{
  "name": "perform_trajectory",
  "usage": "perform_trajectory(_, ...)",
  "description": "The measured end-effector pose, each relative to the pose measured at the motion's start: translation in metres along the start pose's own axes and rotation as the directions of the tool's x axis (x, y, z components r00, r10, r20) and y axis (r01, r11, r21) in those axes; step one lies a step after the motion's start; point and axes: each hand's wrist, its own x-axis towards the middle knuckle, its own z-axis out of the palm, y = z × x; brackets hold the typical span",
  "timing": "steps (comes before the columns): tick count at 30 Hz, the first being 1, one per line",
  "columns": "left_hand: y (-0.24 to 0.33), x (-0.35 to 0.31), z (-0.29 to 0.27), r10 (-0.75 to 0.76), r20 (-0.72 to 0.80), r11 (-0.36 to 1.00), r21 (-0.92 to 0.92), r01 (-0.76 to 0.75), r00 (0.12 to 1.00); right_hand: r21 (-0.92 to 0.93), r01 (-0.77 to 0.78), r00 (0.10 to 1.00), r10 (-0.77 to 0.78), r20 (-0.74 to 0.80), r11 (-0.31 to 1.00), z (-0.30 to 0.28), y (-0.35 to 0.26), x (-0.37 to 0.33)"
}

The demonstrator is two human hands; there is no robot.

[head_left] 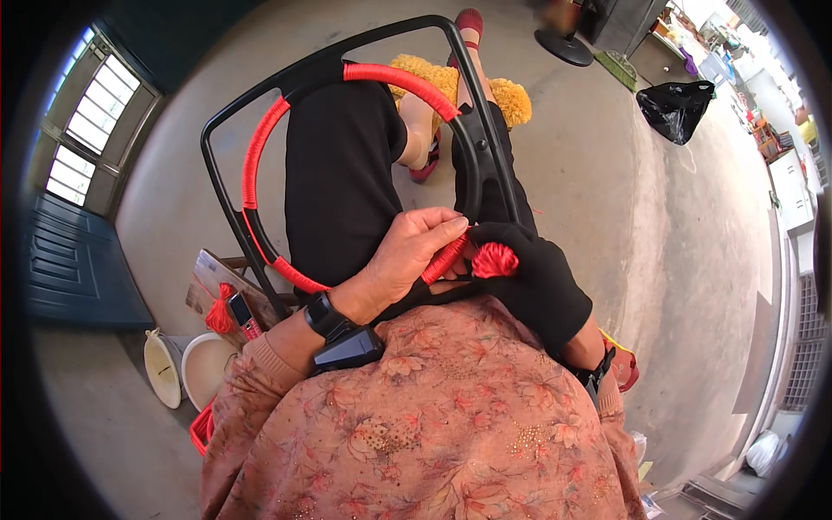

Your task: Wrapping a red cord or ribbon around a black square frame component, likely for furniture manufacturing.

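Across my lap lies a black frame (334, 54) with rounded corners and a round ring inside it. Much of the ring is wrapped in red cord (250, 173), with bare black stretches between. My bare left hand (407, 256) is closed in a pinch, thumb against forefinger, at the ring's near right side where the wrapping ends. Right beside it, my black-gloved right hand (542, 282) is closed around a bundle of red cord (495, 260). The glove hides part of the ring and of the cord.
At my left a small stand (208, 282) holds a red cord hank (221, 312) and a mobile phone (244, 314). Pale buckets (206, 368) stand beside it. Yellow fluffy slippers or cloth (511, 102) lie beyond my knees. A black plastic bag (676, 111) sits at the far right.
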Motion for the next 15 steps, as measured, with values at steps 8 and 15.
perform_trajectory(8,0.002,-0.001,0.000,0.002,-0.014,1.000,0.011,-0.002,1.000,0.120,-0.079,0.997,0.081,-0.015,0.990,0.007,0.009,0.005)
perform_trajectory(15,-0.007,-0.010,-0.006,0.006,-0.026,0.998,0.064,-0.005,1.000,0.171,-0.104,0.987,0.081,0.139,0.980,0.004,0.010,0.004)
